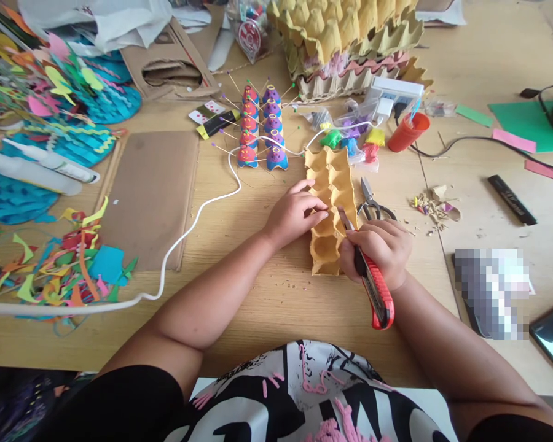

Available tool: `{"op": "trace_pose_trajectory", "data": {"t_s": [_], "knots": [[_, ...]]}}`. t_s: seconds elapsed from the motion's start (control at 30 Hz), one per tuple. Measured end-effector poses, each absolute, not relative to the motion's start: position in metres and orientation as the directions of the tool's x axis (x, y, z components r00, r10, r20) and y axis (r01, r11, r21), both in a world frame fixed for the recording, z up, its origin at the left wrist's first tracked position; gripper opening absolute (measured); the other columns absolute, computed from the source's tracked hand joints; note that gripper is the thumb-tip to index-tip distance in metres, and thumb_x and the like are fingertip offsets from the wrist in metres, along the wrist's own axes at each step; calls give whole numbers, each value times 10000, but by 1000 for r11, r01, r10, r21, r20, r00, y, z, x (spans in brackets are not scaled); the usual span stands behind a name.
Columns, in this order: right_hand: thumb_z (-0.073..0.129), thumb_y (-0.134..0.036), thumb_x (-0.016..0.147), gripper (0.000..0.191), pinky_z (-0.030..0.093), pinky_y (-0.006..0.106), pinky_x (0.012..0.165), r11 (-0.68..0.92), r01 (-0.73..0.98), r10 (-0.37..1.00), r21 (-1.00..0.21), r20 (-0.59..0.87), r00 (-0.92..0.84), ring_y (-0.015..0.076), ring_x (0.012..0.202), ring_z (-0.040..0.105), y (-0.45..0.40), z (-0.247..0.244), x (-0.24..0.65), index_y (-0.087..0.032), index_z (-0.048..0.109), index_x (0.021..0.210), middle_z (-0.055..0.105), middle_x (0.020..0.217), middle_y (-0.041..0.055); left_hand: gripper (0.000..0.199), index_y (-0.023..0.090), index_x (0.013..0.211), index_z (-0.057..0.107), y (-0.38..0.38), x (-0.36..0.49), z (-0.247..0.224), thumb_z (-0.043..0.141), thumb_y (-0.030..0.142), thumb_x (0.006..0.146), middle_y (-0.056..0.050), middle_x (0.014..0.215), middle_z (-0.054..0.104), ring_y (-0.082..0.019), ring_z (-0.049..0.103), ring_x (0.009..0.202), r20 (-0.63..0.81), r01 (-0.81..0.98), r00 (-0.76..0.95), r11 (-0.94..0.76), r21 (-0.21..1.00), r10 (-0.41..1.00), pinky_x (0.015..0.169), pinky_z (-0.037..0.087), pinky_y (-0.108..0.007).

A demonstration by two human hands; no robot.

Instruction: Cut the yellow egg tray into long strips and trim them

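A yellow egg-carton piece (325, 248) with two rows of cups lies on the table in front of me. My left hand (295, 213) rests on its left side, fingers bent over the cups and slightly apart. In my right hand (381, 248) is a red utility knife (378, 294), its blade pointing away from me and touching the carton near the middle ridge. Black-handled scissors (371, 200) lie just beyond my right hand. Behind the carton stand two rows of painted carton caterpillars (262, 126) with pins stuck in them.
A white cable (203, 209) crosses the table on the left, near a cardboard sheet (150, 196) and colourful paper scraps (69, 264). Stacked egg trays (350, 37), a power strip (396, 89) and a red cup (408, 132) stand at the back. Carton crumbs (435, 205) lie right.
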State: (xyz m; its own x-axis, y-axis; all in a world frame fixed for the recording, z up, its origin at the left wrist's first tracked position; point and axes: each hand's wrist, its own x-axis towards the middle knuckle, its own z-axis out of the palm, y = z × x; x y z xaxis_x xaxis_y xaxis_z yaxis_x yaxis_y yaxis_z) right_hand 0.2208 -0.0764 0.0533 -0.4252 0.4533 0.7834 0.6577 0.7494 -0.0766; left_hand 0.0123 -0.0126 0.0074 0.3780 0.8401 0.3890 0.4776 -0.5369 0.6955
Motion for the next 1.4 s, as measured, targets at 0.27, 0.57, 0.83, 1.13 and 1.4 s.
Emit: {"op": "trace_pose_trajectory", "data": {"t_s": [0.27,0.57,0.83,1.13,1.4], "knots": [[615,-132,772,176,356,308,562,757,648,471,-79,754,-458,148,528,485,-77,54,218,-260,509,829,588,592,-53,97,211,954,805,-11,12,7,739,264,908,-38,805,756,-310,588,1378,387,477,391,-543,691,835,1169,509,-510],[618,-151,782,159,330,304,570,756,653,473,-43,725,-501,138,527,475,-78,57,219,-254,497,775,584,584,-53,79,224,945,800,-12,12,7,742,262,907,-30,800,752,-303,593,1376,388,483,383,-540,689,838,1171,510,-503],[592,-152,773,155,323,306,547,776,624,487,-93,717,-499,130,498,439,-82,60,218,-258,482,751,536,549,-66,72,226,943,795,-13,12,7,742,252,903,-32,791,746,-294,592,1382,380,489,377,-530,693,845,1156,521,-501],[606,-169,803,114,422,321,598,697,703,560,-141,719,-411,156,561,547,-72,47,224,-257,565,861,622,644,-28,77,221,938,801,-12,12,7,748,256,895,-38,828,766,-309,572,1407,362,495,377,-516,700,853,1175,505,-494],[607,-172,808,106,398,315,617,713,687,554,-139,711,-432,159,597,574,-72,48,221,-257,564,853,633,661,-31,80,207,941,803,-12,12,8,753,254,900,-48,813,756,-324,570,1409,367,490,380,-521,698,849,1158,512,-510]]}}
